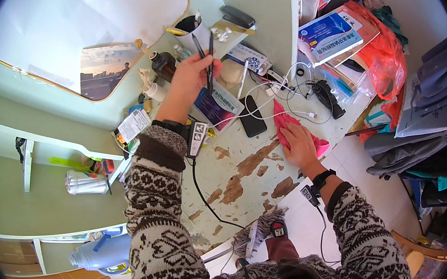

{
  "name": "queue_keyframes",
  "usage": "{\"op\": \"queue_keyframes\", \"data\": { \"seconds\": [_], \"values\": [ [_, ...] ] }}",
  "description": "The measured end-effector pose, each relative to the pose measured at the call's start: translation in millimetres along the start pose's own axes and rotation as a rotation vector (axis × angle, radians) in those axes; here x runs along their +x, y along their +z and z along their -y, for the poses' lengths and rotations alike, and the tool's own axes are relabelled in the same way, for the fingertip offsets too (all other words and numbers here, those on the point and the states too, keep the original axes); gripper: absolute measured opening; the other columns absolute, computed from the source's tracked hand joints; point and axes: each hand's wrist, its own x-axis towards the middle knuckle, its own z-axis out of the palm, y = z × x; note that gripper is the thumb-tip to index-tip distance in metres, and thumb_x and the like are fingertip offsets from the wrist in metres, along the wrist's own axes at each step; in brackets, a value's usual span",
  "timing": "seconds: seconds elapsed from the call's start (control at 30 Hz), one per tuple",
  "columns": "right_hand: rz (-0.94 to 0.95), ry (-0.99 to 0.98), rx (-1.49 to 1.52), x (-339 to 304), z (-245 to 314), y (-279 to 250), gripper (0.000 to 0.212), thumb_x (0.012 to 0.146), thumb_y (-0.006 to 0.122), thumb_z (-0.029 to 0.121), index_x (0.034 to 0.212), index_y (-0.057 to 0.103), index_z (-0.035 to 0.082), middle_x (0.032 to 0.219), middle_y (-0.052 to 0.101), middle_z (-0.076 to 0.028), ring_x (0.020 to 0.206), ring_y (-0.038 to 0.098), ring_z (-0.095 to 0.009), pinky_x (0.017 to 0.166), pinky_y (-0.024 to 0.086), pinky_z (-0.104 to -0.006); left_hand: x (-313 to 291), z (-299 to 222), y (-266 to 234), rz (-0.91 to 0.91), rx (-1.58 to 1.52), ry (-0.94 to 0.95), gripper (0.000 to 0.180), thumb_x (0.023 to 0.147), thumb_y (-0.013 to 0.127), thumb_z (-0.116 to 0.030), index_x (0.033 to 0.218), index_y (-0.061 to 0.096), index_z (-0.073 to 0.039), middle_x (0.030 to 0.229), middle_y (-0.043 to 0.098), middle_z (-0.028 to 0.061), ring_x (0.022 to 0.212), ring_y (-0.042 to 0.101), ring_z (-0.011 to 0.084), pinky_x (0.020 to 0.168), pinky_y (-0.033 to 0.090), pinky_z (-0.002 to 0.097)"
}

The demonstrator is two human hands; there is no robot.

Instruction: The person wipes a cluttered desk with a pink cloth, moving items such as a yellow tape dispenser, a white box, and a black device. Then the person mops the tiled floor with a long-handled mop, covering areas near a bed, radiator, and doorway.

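Observation:
My left hand is raised over the back of the worn desk, its fingers closed round a couple of slim black pens. Just beyond it stands a white pen cup with a few items inside. Under that hand lies a blue and purple box. My right hand presses down on a crumpled pink cloth at the desk's right side, fingers stretched out over it. Between the two hands rests a black phone, a white cable crossing it.
A dark pump bottle and a white bottle stand at the back left. White cables tangle near a black pouch-like item. At the right are stacked boxes and a red plastic bag. Shelves line the left.

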Motion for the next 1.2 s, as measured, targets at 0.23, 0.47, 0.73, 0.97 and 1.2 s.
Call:
{"op": "queue_keyframes", "data": {
  "seconds": [0.23, 0.47, 0.73, 0.97, 1.2],
  "values": [
    [0.013, 0.008, -0.009, -1, -1, 1, 0.048, 0.069, 0.062, 0.016, 0.116, 0.058, 0.004, 0.125, 0.053, -0.015, 0.119, 0.047, -0.031, 0.104, 0.032, -0.0454, 41, -79, 5, -0.209, 0.123, 0.363, 0.021, 0.087, 0.058, -0.006, 0.108, 0.060, -0.003, 0.091, 0.066, 0.0062, 0.087, 0.063, 0.0171, 0.072, 0.048, 0.0293],
    [0.023, 0.028, -0.012, -1, -2, 0, 0.049, 0.070, 0.063, 0.017, 0.117, 0.057, 0.005, 0.127, 0.051, -0.014, 0.120, 0.045, -0.031, 0.104, 0.032, -0.0448, 98, -100, -17, -0.760, 0.811, 0.486, 0.018, 0.079, 0.069, -0.007, 0.097, 0.065, -0.004, 0.087, 0.068, 0.0071, 0.074, 0.063, 0.0138, 0.061, 0.051, 0.0251],
    [0.019, 0.035, -0.006, 0, -1, -2, 0.050, 0.069, 0.063, 0.017, 0.118, 0.057, 0.005, 0.127, 0.051, -0.016, 0.120, 0.045, -0.031, 0.104, 0.031, -0.0450, 105, -77, -24, -0.563, 0.627, 0.278, 0.021, 0.076, 0.068, -0.005, 0.095, 0.063, 0.003, 0.085, 0.064, 0.0109, 0.072, 0.063, 0.0174, 0.058, 0.052, 0.0245],
    [0.033, 0.037, -0.018, -2, -2, -1, 0.049, 0.071, 0.063, 0.018, 0.118, 0.056, 0.005, 0.126, 0.052, -0.015, 0.120, 0.045, -0.030, 0.105, 0.031, -0.0448, 105, -76, -32, -0.729, 0.766, 0.323, 0.036, 0.071, 0.069, -0.010, 0.100, 0.063, 0.009, 0.082, 0.066, 0.0156, 0.066, 0.063, 0.0222, 0.062, 0.050, 0.0318],
    [0.025, 0.023, 0.009, 0, -1, 0, 0.051, 0.071, 0.062, 0.016, 0.120, 0.055, 0.005, 0.127, 0.051, -0.016, 0.120, 0.045, -0.032, 0.106, 0.031, -0.0449, 84, -86, -27, -0.858, 1.119, 0.661, 0.052, 0.072, 0.066, -0.013, 0.120, 0.054, 0.006, 0.110, 0.058, 0.0210, 0.100, 0.057, 0.0286, 0.088, 0.045, 0.0338]
  ]
}}
